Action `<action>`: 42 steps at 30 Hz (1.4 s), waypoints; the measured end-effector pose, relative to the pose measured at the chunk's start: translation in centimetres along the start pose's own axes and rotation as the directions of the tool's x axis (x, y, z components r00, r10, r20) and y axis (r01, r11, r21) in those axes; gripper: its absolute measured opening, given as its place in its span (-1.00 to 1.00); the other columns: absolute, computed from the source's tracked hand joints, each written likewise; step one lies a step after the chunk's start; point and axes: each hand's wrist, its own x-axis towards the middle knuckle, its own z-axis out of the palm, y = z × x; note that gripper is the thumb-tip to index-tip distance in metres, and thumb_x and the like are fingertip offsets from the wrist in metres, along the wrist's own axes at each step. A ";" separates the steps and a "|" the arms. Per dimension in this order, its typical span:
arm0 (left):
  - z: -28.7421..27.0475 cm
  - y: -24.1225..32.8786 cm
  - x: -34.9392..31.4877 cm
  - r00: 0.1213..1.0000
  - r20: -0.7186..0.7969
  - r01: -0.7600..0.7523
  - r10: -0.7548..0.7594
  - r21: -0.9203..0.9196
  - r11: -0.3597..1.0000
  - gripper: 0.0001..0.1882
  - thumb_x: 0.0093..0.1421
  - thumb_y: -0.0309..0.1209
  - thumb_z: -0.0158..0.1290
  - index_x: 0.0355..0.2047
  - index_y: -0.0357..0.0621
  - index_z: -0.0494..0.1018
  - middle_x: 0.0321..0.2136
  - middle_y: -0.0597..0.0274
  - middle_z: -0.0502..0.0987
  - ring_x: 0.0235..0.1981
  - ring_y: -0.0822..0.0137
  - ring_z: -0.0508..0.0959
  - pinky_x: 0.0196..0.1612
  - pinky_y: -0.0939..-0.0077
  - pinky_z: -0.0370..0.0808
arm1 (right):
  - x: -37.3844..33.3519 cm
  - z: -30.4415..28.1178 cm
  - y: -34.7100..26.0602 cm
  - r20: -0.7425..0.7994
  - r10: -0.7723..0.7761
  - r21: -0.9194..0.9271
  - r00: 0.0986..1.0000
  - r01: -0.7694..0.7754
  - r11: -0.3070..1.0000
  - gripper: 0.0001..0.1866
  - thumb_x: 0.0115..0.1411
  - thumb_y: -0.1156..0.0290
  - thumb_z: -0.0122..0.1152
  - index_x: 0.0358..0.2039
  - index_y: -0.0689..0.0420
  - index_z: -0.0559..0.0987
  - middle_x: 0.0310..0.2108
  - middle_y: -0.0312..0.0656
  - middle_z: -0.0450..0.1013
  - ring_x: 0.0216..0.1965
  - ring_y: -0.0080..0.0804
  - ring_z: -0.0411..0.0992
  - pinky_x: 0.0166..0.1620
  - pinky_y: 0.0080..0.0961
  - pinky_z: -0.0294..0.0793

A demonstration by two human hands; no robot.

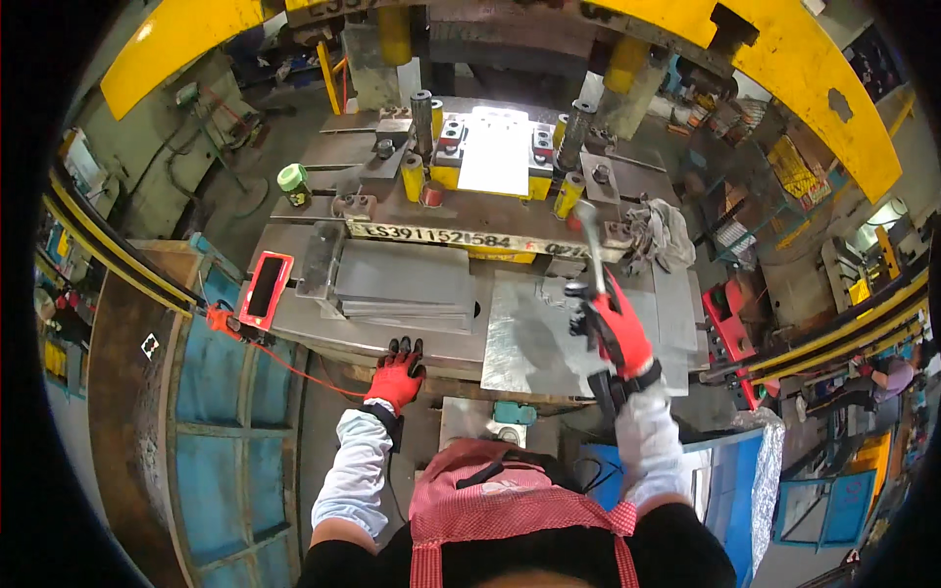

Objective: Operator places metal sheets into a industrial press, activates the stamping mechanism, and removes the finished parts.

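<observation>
My left hand [395, 379], in a red glove with black fingertips, lies at the front edge of the press table [451, 341]. Its fingers point forward, close to a stack of grey metal sheets [404, 279], and hold nothing. My right hand [621, 328], gloved the same way, is closed around a long metal tool with a rounded end [594, 245]; its exact kind is unclear. That hand is above a larger shiny sheet [529, 338] on the table's right side. Farther back, a bright flat sheet [496, 157] lies on the die [453, 176] between upright posts.
A red-framed phone [265, 289] lies at the table's left edge, near a green-lidded jar [293, 183]. Grey rags [667, 235] are heaped at the right. A yellow press frame [814, 88] arches overhead. Blue metal racking [211, 382] stands at left, a red box [730, 338] at right.
</observation>
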 end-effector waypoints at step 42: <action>-18.3 7.5 0.8 0.693 -0.695 -0.509 -0.190 -0.659 0.553 -0.67 -0.03 -0.53 0.08 -0.19 -0.13 0.49 -0.45 0.21 0.47 -0.49 0.45 0.42 -0.37 0.61 0.38 | -1.1 -7.3 9.0 -0.082 0.059 0.080 0.995 -0.052 0.995 -0.53 0.09 0.51 0.05 0.06 0.14 0.30 -0.44 -0.27 0.43 -0.65 -0.64 0.28 -0.58 -0.67 0.31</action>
